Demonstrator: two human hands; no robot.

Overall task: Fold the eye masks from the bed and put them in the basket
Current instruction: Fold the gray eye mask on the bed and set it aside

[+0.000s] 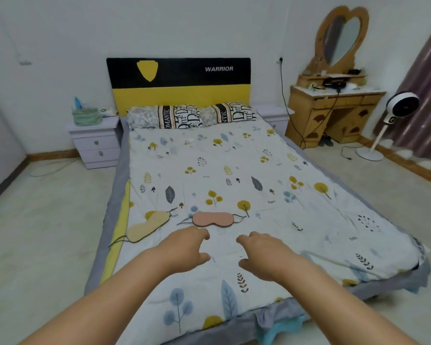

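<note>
Two hands are extended over the foot end of the bed, both palm-down with fingers loosely curled and nothing in either grip; whether they touch the quilt cannot be told. The left hand and the right hand sit side by side with a gap of bare quilt between them. Just beyond, the pink eye mask lies flat and unfolded on the quilt, its long axis running left to right across the line of reach, with a thin strap trailing from each end. It lies straight ahead of the gap, slightly toward the left side; the left hand's fingertips are just short of its near edge and are judged the nearer, the right hand being a little further back. Off to the left, near the bed's edge, the yellow eye mask lies flat, its long axis slanting away to the right, well apart from the right hand. No basket can be identified with certainty in this view.
</note>
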